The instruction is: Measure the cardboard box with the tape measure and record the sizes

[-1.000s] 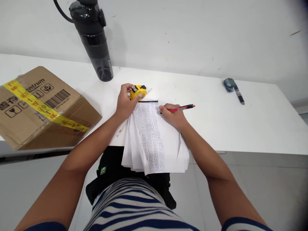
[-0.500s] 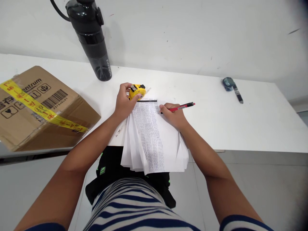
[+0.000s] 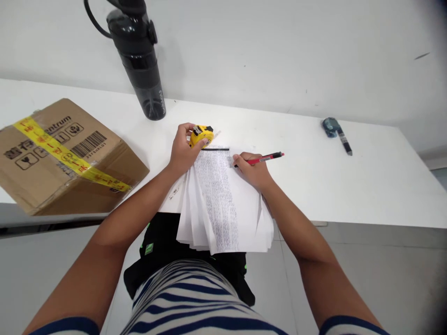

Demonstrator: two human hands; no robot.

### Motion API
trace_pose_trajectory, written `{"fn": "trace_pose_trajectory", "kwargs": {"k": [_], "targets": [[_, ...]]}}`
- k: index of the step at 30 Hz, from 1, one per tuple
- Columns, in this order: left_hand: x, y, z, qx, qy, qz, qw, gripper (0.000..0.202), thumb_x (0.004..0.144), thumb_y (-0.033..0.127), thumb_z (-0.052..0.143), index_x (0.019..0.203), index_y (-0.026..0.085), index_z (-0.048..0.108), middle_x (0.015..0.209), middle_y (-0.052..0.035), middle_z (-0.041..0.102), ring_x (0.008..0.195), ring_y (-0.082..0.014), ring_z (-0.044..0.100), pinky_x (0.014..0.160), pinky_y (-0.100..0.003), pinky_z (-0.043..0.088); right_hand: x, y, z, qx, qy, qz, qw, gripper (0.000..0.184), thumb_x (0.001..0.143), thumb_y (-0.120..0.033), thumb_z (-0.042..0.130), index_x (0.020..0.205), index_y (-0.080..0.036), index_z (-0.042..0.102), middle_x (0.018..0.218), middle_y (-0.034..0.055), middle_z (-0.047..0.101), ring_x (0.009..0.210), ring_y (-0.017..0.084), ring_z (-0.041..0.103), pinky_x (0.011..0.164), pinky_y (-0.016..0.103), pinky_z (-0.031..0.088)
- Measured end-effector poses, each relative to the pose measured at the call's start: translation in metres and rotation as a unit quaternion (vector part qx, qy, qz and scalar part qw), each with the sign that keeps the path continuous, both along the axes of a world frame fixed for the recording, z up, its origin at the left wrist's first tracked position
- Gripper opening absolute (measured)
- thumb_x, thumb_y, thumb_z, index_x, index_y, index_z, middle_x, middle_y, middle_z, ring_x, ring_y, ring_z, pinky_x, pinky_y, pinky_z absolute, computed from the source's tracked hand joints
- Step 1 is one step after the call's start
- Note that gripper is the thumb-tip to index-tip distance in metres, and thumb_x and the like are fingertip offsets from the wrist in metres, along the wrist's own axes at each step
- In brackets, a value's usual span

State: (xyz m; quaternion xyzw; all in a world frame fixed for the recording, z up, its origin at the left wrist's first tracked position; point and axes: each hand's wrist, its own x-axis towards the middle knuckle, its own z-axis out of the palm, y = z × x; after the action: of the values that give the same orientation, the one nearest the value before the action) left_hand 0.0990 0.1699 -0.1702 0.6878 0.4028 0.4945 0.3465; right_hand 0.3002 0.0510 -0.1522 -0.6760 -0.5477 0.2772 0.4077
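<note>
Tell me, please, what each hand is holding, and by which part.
The left hand holds the yellow tape measure by its case; the right hand grips the red-and-black pen near its writing end.

Yellow tape measure (image 3: 205, 133) w/ blk trim, up-L of frame ctr, held at a tilt by the paper's top L corner. Paper stack (image 3: 221, 204), ctr to lwr ctr: white sheets, bottom edges fanned, dense small writing down one band. Thin blk strip (image 3: 216, 149) runs flat across the top. Red/blk pen (image 3: 265, 158), just R of ctr, held slanted, tip down-L nr the writing; contact unclear.
</note>
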Motion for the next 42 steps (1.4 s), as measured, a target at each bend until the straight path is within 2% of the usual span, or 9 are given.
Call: {"fn": "trace_pose_trajectory", "kwargs": {"k": [2, 6, 8, 10, 13, 15, 17, 27, 42], "targets": [[-0.002, -0.002, 0.002, -0.003, 0.0, 0.005, 1.0, 0.045, 0.074, 0.026, 0.076, 0.112, 0.025, 0.052, 0.114, -0.0046, 0.062, 0.1, -0.0194, 0.059, 0.08, -0.032, 0.05, 0.001, 0.002, -0.002, 0.029, -0.011, -0.038, 0.999, 0.035, 0.089, -0.048, 0.056, 0.07, -0.02, 0.066, 0.062, 0.0001, 0.058, 0.063, 0.017, 0.054, 0.064, 0.031, 0.044], [-0.006, -0.006, 0.006, -0.002, 0.005, 0.015, 1.0, 0.044, 0.076, 0.029, 0.075, 0.113, 0.025, 0.052, 0.116, -0.0063, 0.062, 0.102, -0.0207, 0.06, 0.084, -0.035, 0.05, 0.008, 0.009, -0.012, 0.144, -0.084, -0.129, 0.978, 0.029, 0.087, -0.045, 0.057, 0.099, -0.021, 0.068, 0.094, 0.0064, 0.064, 0.08, 0.02, 0.059, 0.076, 0.036, 0.049], [-0.008, -0.007, 0.009, -0.004, 0.007, 0.018, 1.0, 0.044, 0.076, 0.03, 0.074, 0.114, 0.024, 0.052, 0.116, -0.0071, 0.061, 0.104, -0.021, 0.06, 0.084, -0.035, 0.049, 0.012, 0.013, -0.017, 0.145, -0.117, -0.147, 0.971, 0.037, 0.087, -0.039, 0.053, 0.118, -0.02, 0.062, 0.107, 0.0091, 0.061, 0.076, 0.019, 0.057, 0.075, 0.037, 0.05], [-0.009, -0.009, 0.011, -0.009, 0.006, 0.019, 1.0, 0.044, 0.077, 0.033, 0.074, 0.115, 0.023, 0.052, 0.116, -0.0077, 0.061, 0.105, -0.0212, 0.059, 0.083, -0.034, 0.049, 0.015, 0.016, -0.02, 0.093, -0.127, -0.155, 0.975, 0.044, 0.087, -0.033, 0.049, 0.128, -0.02, 0.057, 0.111, 0.01, 0.061, 0.073, 0.019, 0.057, 0.073, 0.038, 0.05], [-0.011, -0.01, 0.014, -0.016, -0.007, 0.017, 1.0, 0.04, 0.081, 0.038, 0.071, 0.114, 0.022, 0.054, 0.115, -0.0078, 0.061, 0.107, -0.0209, 0.059, 0.083, -0.033, 0.048, 0.014, 0.017, -0.019, 0.018, -0.148, -0.139, 0.979, 0.032, 0.088, -0.034, 0.046, 0.109, -0.02, 0.066, 0.098, 0.0074, 0.067, 0.081, 0.021, 0.06, 0.075, 0.037, 0.047], [-0.012, -0.01, 0.016, -0.017, -0.018, 0.025, 0.999, 0.036, 0.084, 0.041, 0.067, 0.111, 0.022, 0.055, 0.112, -0.0076, 0.061, 0.106, -0.0204, 0.059, 0.083, -0.033, 0.047, 0.01, 0.016, -0.015, 0.002, -0.16, -0.121, 0.98, 0.025, 0.088, -0.037, 0.048, 0.09, -0.022, 0.068, 0.091, 0.0056, 0.068, 0.083, 0.021, 0.06, 0.073, 0.035, 0.045], [-0.013, -0.01, 0.017, -0.017, -0.023, 0.043, 0.999, 0.032, 0.086, 0.043, 0.065, 0.108, 0.022, 0.056, 0.11, -0.007, 0.061, 0.104, -0.0197, 0.059, 0.082, -0.032, 0.047, 0.008, 0.015, -0.012, 0.001, -0.161, -0.113, 0.98, 0.023, 0.087, -0.038, 0.051, 0.083, -0.022, 0.067, 0.09, 0.0046, 0.069, 0.081, 0.021, 0.06, 0.071, 0.034, 0.043], [-0.018, -0.006, 0.022, -0.056, -0.052, 0.099, 0.992, 0.025, 0.088, 0.042, 0.063, 0.101, 0.022, 0.056, 0.102, -0.0055, 0.061, 0.098, -0.0179, 0.059, 0.08, -0.031, 0.044, 0.008, 0.014, -0.007, -0.011, -0.16, -0.105, 0.981, 0.024, 0.089, -0.037, 0.048, 0.083, -0.023, 0.067, 0.089, 0.0036, 0.069, 0.079, 0.019, 0.06, 0.068, 0.031, 0.041], [-0.016, -0.004, 0.022, -0.07, -0.069, 0.101, 0.99, 0.025, 0.086, 0.041, 0.065, 0.096, 0.022, 0.054, 0.096, -0.0036, 0.059, 0.09, -0.0159, 0.059, 0.079, -0.03, 0.045, 0.008, 0.013, -0.005, -0.016, -0.158, -0.102, 0.982, 0.029, 0.09, -0.044, 0.048, 0.079, -0.023, 0.065, 0.081, 0.0028, 0.065, 0.074, 0.019, 0.057, 0.064, 0.031, 0.038]]}}
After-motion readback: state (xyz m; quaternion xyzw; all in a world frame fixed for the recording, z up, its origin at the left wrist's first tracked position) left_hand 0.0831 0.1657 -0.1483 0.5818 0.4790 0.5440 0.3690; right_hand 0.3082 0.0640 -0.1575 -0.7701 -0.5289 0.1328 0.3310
